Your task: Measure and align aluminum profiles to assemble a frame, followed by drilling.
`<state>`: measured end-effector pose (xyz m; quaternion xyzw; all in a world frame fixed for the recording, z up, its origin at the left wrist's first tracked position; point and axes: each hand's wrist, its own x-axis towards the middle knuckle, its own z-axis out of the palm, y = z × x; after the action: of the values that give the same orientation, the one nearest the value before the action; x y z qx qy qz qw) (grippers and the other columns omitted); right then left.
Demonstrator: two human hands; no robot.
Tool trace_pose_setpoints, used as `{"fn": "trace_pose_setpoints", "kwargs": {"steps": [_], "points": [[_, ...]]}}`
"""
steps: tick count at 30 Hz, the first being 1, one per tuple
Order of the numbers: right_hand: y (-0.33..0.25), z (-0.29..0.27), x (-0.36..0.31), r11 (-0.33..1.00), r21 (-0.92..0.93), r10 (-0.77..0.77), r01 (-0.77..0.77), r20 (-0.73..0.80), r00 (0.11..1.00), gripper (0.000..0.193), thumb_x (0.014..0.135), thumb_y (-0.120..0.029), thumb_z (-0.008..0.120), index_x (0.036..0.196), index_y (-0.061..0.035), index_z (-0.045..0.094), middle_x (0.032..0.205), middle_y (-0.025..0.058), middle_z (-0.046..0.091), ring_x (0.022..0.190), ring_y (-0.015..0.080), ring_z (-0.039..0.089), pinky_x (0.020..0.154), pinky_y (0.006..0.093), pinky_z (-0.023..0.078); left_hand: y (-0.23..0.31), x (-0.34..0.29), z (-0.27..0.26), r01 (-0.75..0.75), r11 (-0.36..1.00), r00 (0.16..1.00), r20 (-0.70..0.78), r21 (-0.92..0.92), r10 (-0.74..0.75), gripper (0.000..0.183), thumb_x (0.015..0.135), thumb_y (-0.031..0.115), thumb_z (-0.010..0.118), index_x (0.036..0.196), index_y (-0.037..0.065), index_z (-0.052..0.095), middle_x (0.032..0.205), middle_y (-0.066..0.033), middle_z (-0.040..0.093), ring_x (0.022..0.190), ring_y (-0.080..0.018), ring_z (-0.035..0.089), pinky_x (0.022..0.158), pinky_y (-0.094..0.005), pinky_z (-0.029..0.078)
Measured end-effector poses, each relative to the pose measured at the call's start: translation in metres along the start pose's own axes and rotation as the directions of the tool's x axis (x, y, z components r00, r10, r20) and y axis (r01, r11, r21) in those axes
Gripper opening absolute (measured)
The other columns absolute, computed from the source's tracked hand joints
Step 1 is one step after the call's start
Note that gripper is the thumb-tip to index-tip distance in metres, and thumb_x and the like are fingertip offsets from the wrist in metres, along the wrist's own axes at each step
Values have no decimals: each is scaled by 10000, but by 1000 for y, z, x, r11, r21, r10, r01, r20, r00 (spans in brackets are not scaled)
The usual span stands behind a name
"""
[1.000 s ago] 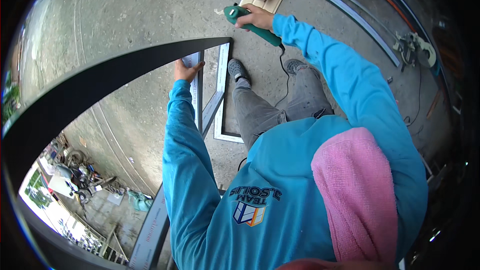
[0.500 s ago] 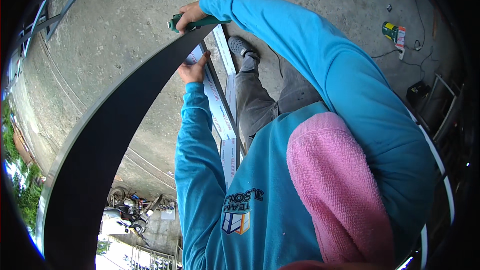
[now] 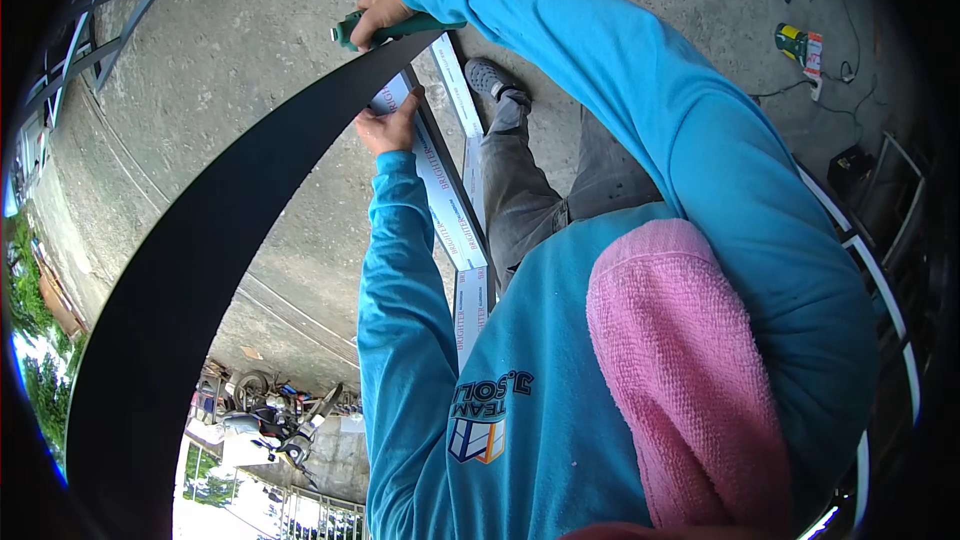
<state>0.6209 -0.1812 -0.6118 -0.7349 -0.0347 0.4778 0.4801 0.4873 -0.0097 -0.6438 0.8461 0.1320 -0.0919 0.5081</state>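
Observation:
My right hand reaches across to the far left and is closed round the green handle of what looks like a handsaw. Its long dark blade sweeps toward me down the left side, bent by the lens, with a finely notched edge. Below the handle, my left hand is closed on a metal profile covered in printed white-blue film, thumb on the side nearest my leg. The blade's handle end lies over the profile's far end; whether they touch I cannot tell.
More film-covered profiles lie beside my shoe. Dark metal frames stand at far left. A green-yellow can and cords lie at right. A motorcycle is at lower left. A pink towel hangs over my chest.
My right hand and the green handle have shifted slightly farther away. The blade has turned, so its bright left edge hardly shows. My left hand keeps its hold on the profile.

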Motion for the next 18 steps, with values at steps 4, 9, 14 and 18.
{"fn": "trace_pose_setpoints", "kwargs": {"steps": [4,9,14,18], "points": [[2,0,0,999,24,-23,22,33,999,634,564,-410,636,1125,-136,524,966,114,590,732,224,598,602,334,465,1,0,-1,-3,1000,1000,19,6,3,690,519,195,823,1099,-26,522,1020,-130,592,913,-219,568,839,-324,440],[1,2,3,1000,-10,3,-3,24,1000,658,555,-422,636,1134,-130,522,974,130,588,740,237,600,608,349,465,11,1,-1,-102,972,994,46,211,94,719,522,282,814,1108,-14,523,1050,-170,578,970,-291,562,869,-363,429],[-1,1,2,998,-56,-9,10,26,1000,681,553,-429,635,1139,-103,519,989,142,586,752,249,600,622,355,461,29,7,10,53,879,998,3,474,-63,771,490,353,814,1115,2,529,1069,-193,589,997,-317,578,871,-362,441],[1,2,-1,1000,-24,-10,10,6,1000,690,560,-433,632,1147,-89,517,999,146,587,759,252,600,627,353,459,23,6,12,90,863,996,-69,498,-63,756,492,347,810,1105,3,534,1063,-190,598,986,-317,588,864,-366,448]]}}
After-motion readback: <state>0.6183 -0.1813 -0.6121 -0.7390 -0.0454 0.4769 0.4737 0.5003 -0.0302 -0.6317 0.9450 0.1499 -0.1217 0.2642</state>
